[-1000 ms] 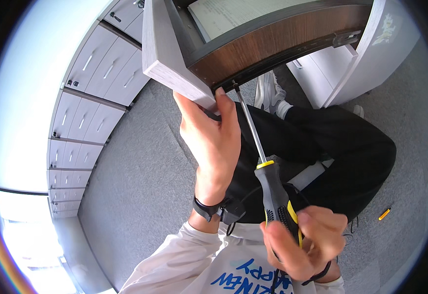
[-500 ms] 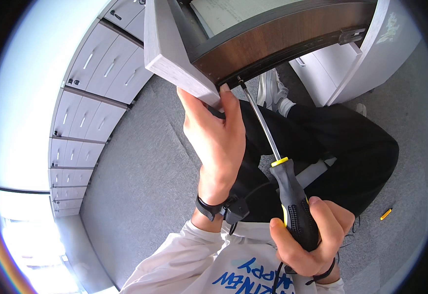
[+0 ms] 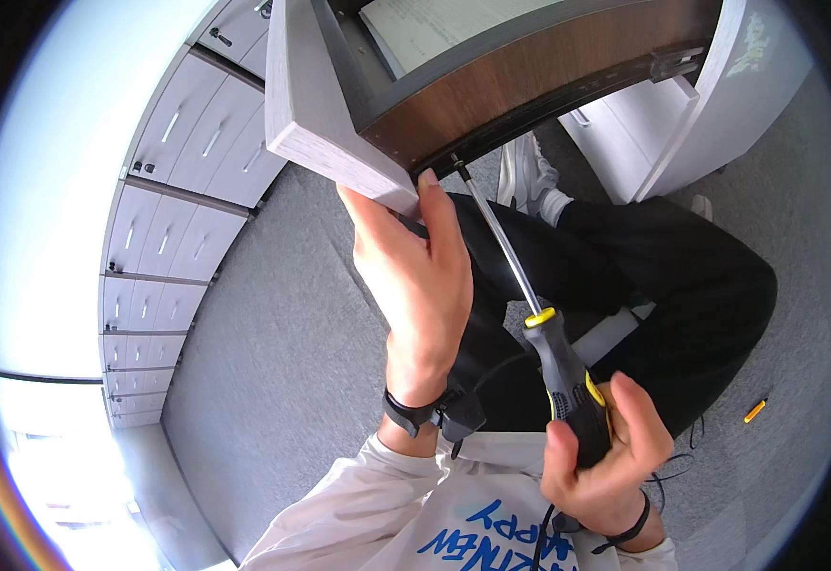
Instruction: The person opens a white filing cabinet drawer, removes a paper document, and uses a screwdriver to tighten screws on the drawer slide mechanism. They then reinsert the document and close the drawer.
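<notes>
Turned slightly since the earlier frame, the screwdriver [image 3: 540, 318] stands tip-first at the black rail [image 3: 494, 139]. I judge it stiff, light, surest by its handle [image 3: 583, 430] (textured), which my right hand [image 3: 615, 466] loosely clasps; my left hand [image 3: 415, 285] pinches the drawer front [image 3: 316, 114].

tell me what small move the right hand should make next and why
Probably a small twist of the screwdriver with the right hand, though which way I cannot tell: its tip appears to meet the black rail along the brown drawer side, and the left hand holds the pale drawer front close by.
</notes>
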Motion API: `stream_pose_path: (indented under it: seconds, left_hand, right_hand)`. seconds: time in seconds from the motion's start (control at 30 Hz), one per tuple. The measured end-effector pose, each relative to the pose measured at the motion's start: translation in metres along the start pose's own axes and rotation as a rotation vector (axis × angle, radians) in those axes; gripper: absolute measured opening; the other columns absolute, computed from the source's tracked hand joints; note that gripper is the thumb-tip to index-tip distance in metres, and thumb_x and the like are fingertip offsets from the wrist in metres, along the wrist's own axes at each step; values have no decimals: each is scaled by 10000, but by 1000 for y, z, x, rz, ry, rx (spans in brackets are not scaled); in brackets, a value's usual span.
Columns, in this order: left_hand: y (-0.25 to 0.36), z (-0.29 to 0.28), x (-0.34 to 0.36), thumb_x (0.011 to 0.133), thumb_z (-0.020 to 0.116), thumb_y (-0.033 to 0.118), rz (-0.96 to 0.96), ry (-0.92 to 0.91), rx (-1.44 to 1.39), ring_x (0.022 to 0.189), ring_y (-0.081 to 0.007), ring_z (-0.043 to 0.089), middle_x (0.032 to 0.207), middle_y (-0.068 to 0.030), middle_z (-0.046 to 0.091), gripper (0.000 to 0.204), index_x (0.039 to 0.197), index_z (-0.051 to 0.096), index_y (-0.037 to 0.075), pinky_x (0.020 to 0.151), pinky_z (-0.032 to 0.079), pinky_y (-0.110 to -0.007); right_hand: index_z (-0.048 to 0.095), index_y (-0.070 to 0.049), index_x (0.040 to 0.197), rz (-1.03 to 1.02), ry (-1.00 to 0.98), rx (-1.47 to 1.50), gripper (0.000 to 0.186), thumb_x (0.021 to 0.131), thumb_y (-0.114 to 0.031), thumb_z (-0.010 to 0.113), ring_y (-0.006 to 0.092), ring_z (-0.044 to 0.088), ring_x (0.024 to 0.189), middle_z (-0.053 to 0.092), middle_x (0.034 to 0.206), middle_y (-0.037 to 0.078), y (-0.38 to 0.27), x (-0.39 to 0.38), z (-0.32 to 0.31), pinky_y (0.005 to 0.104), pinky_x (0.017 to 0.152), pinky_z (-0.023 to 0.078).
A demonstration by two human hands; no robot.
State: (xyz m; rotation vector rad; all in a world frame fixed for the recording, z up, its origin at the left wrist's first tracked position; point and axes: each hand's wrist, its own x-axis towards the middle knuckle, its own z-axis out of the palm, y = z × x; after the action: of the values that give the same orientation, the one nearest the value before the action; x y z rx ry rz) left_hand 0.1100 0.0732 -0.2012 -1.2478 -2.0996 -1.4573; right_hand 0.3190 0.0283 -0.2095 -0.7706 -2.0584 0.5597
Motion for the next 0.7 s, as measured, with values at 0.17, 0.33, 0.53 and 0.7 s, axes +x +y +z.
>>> stream_pose_path:
  seconds: [0.17, 0.33, 0.53, 0.7]
  left_hand:
    - [0, -2, -2, 954, 609, 85, -33, -15, -13, 661, -262, 626, 816, -200, 617, 416, 1289, 395, -34, 633, 504, -371]
    - [-4, -3, -2, 956, 608, 86, -11, -17, -22, 648, -259, 616, 807, -195, 613, 419, 1294, 389, -30, 624, 499, -371]
    - [-2, -6, -4, 958, 604, 83, -47, -46, 17, 646, -263, 616, 805, -197, 613, 423, 1299, 380, -29, 612, 494, -373]
    - [0, -8, -3, 962, 602, 87, -23, -24, 11, 644, -257, 610, 807, -193, 613, 410, 1289, 383, -29, 609, 491, -373]
  right_hand:
    - [381, -88, 1323, -145, -12, -156, 799, 703, -181, 878, 225, 573, 871, 476, 1123, 148, -4, 10, -23, 246, 621, 437]
    - [323, -123, 1400, -200, 8, -35, 802, 823, -410, 800, 236, 600, 922, 476, 1202, 179, -2, 10, -19, 235, 655, 523]
    - [366, -83, 1340, -77, -13, 150, 597, 961, -499, 564, 259, 604, 973, 500, 1276, 236, -11, 13, -21, 294, 693, 561]
    - [441, -114, 1236, -175, -95, -45, 391, 964, -368, 561, 232, 546, 964, 516, 1181, 176, -26, 19, -26, 301, 691, 513]
